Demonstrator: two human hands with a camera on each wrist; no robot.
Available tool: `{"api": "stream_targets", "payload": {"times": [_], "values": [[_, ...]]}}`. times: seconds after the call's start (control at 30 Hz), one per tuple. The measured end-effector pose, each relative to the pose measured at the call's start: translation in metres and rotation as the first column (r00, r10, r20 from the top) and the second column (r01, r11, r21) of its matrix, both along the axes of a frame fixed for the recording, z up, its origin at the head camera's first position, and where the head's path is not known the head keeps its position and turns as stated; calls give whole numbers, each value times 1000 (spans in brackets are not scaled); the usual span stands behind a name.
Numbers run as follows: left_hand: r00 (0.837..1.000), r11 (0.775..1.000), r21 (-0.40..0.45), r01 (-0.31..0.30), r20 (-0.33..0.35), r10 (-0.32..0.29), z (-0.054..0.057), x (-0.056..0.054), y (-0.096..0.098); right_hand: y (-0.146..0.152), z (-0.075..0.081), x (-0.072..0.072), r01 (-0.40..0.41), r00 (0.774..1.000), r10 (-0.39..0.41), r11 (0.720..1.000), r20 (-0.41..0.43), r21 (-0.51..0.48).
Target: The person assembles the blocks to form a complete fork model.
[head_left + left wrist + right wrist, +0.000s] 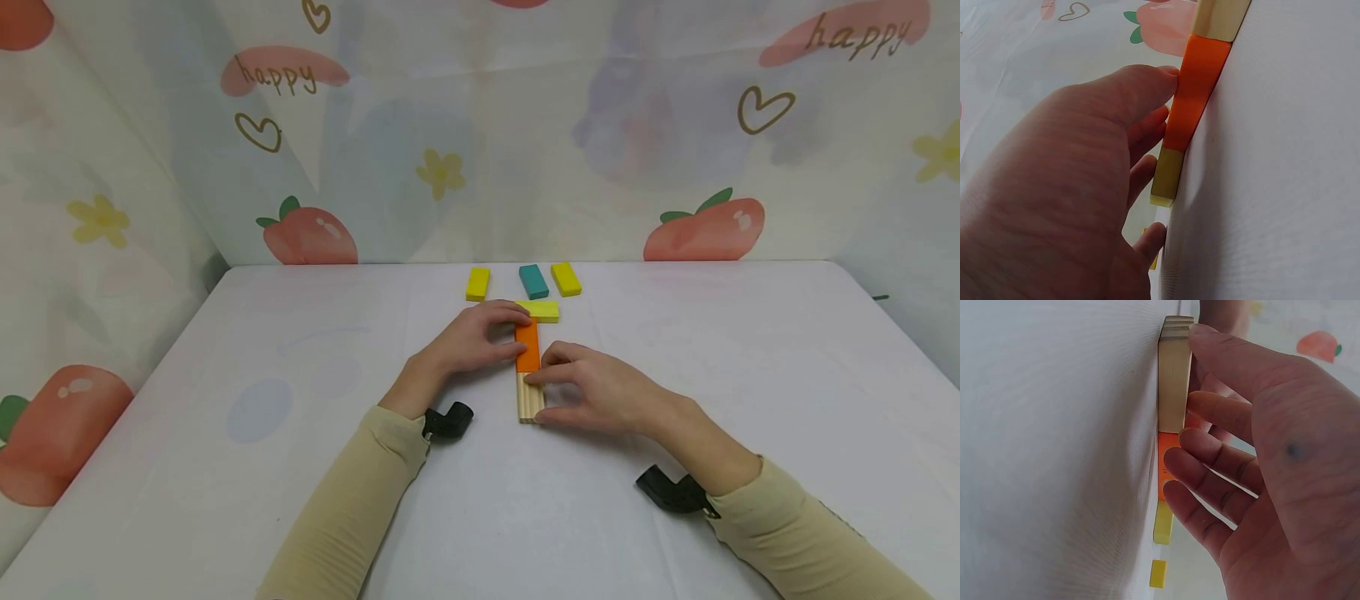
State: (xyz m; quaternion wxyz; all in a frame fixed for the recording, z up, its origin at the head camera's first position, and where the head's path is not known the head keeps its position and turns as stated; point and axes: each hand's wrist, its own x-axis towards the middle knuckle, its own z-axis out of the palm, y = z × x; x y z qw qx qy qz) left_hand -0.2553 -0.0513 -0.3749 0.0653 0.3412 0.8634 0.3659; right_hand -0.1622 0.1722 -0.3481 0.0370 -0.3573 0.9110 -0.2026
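A row of blocks lies on the white table: a plain wooden block (pixel 530 400) nearest, an orange block (pixel 527 346) beyond it, and a yellow-green block (pixel 543 312) set crosswise at the far end. My left hand (pixel 476 337) touches the orange block with its thumb; its index fingertip rests near the seam with the yellow-green block. Against the wooden block is my right hand (pixel 603 387), thumb at the near corner and index fingertip on top. Its other fingers (pixel 1204 478) are loosely bent beside the orange block.
Behind the row lie a teal block (pixel 534 282) and two yellow blocks, one on the left (pixel 477 284) and one on the right (pixel 566 279). Patterned cloth (pixel 517 125) hangs along the table's back edge. Black wrist cameras sit below both hands.
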Motion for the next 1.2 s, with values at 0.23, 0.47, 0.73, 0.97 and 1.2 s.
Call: {"api": "stream_targets", "payload": {"times": [0.23,0.47,0.73,0.97,1.2], "values": [[1000,1000,-4,-3,6,3,1,2,0,-1,1,1,7,1000,-7,1000,-14,12],[1000,1000,-11,-3,3,3,2,2,0,-2,2,1,27,1000,-26,999,-16,25],[1000,1000,-18,-7,15,8,3,3,1,-1,1,2,37,999,-37,999,-2,26],[1000,1000,-25,-12,7,12,4,5,1,0,0,1,38,999,-38,999,12,11],[1000,1000,-21,-12,-27,11,3,4,0,-2,1,0,61,998,-61,998,12,-32]]}}
